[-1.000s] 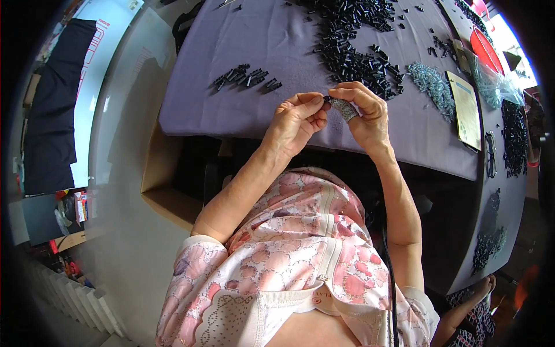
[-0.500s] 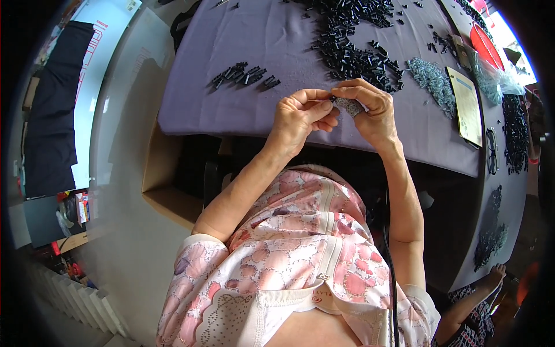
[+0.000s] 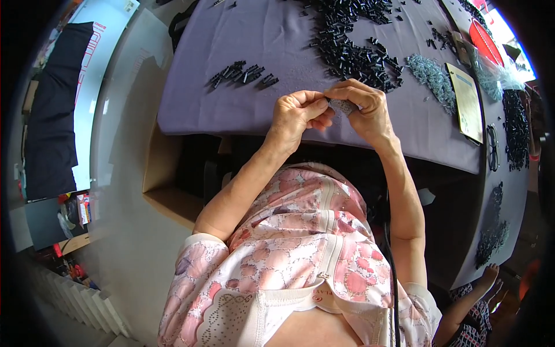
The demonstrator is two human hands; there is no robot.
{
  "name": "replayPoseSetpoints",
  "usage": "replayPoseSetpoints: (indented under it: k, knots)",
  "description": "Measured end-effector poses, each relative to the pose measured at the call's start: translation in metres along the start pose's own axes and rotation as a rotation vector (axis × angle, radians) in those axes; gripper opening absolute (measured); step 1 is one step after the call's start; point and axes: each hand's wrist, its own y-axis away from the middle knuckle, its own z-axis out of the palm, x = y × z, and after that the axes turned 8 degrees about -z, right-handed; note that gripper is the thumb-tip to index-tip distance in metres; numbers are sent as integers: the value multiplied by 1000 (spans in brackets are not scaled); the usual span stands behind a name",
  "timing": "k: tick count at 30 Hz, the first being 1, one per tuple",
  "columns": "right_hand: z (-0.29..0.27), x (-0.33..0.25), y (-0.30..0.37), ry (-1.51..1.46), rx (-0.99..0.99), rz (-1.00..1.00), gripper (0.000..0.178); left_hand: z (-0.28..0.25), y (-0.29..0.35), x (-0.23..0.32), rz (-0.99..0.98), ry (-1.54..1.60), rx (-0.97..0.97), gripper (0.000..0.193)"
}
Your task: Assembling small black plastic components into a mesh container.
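1 small dark piece (image 3: 328, 100), mostly hidden, was pinched between the left hand (image 3: 296, 118) and right hand (image 3: 367, 113); just right of it, 1 grey speckled wrap (image 3: 345, 106) lay beneath the right forefinger.

The left hand (image 3: 293, 117) pinches with thumb (image 3: 317, 106) and forefinger just beside the curled right hand (image 3: 370, 114) — both forearms (image 3: 240, 192) slanting back behind them.

This 1 view comes from the left camera of 2 on the wearer's head. It looks down. The shirt (image 3: 277, 248) is very near, big at 6 o'clock. The left hand (image 3: 292, 118) is a bit farther off at 12 o'clock, the right hand (image 3: 367, 113) near 2 o'clock. The table (image 3: 254, 34) spreads from 11 to 3 o'clock. The wide lens bends straight edges.
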Motion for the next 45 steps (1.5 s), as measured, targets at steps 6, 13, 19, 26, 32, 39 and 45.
replayPoseSetpoints:
  k: [6, 13, 19, 26, 32, 39, 45]
  knots:
    - [9, -6, -2, 51, 68, -50, 50, 2, 1, 4, -45, 166, 2, 17]
    - [20, -9, 1, 185, -3, -64, 64, 0, -1, -1, -51, 280, -37, 12]
    - [24, -2, 0, 322, 74, -222, 60, 9, 2, 2, -51, 185, 51, 12]
    - [23, -1, 2, 204, 108, -112, 58, 11, 4, 5, 23, 123, 53, 12]
    - [21, 6, 6, 257, 84, -146, 53, 10, 4, 1, 30, 134, 1, 15]
    - [22, 5, 4, 215, 48, -99, 51, 8, 1, 2, 42, 178, -28, 18]
    - [22, 8, 7, 284, 41, -168, 49, 9, -2, -3, 61, 186, -10, 17]
